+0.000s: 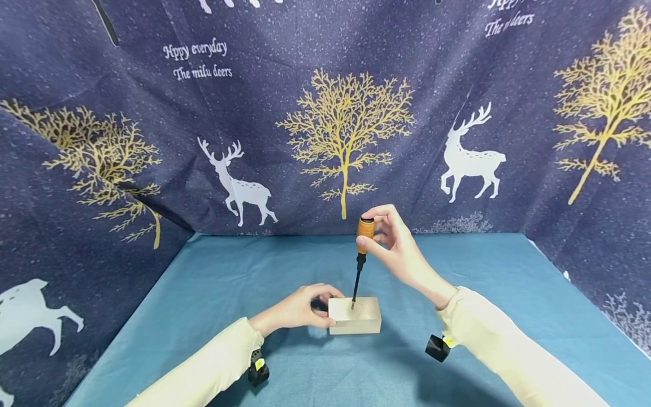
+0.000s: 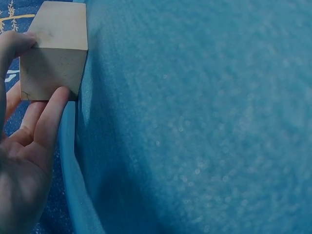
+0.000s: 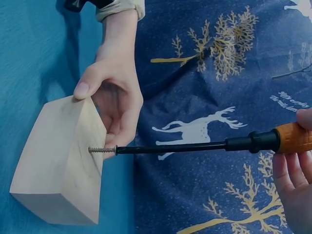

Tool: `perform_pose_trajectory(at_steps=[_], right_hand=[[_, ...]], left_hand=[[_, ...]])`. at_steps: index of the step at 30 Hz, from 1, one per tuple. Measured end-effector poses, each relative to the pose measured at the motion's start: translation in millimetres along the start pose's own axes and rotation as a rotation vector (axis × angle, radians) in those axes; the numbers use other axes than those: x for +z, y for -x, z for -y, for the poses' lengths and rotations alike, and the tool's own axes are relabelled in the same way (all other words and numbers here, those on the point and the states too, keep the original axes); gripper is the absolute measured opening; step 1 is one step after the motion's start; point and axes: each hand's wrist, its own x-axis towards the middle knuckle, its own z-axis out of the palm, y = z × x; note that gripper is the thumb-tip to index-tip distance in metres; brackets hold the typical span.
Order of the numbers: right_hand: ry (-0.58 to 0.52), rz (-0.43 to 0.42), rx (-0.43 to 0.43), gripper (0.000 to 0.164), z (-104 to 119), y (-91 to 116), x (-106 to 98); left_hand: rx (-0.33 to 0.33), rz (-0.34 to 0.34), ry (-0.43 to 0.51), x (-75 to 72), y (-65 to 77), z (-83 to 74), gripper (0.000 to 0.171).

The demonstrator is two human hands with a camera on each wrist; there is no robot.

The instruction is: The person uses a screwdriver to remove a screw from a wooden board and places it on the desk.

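A pale wooden block [image 1: 356,325] lies on the blue cloth, long side facing me. My left hand [image 1: 300,306] grips its left end, thumb at the near edge and fingers at the far side; in the left wrist view, fingertips press the end face of the block [image 2: 54,70]. My right hand [image 1: 402,254] holds a screwdriver [image 1: 366,229] by its orange handle, between thumb and fingers, nearly upright over the block. In the right wrist view, the screwdriver's tip meets the head of a screw [image 3: 100,150]. The screw stands partway in the block's top face, its threads showing.
Blue cloth [image 1: 244,265] covers the table. Behind and at the sides hangs a dark blue curtain [image 1: 315,45] printed with white deer and golden trees. A small black device [image 1: 258,370] hangs at the left wrist, another black device [image 1: 437,348] at the right.
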Motion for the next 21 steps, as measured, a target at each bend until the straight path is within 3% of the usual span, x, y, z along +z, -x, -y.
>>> perform_pose_trajectory(at_steps=[10, 17, 21], right_hand=[[-0.112, 0.045, -0.037, 0.036, -4.7, -0.1, -3.7], [0.033, -0.034, 0.024, 0.039, -4.1, 0.6, 0.1], [0.030, -0.044, 0.018, 0.039, -2.5, 0.1, 0.6]], left_hand=[[-0.006, -0.005, 0.007, -0.1, 0.5, -0.9, 0.046], [-0.012, -0.004, 0.001, -0.5, 0.9, -2.1, 0.046], [-0.001, 0.002, 0.011, 0.0, 0.6, -1.0, 0.046]])
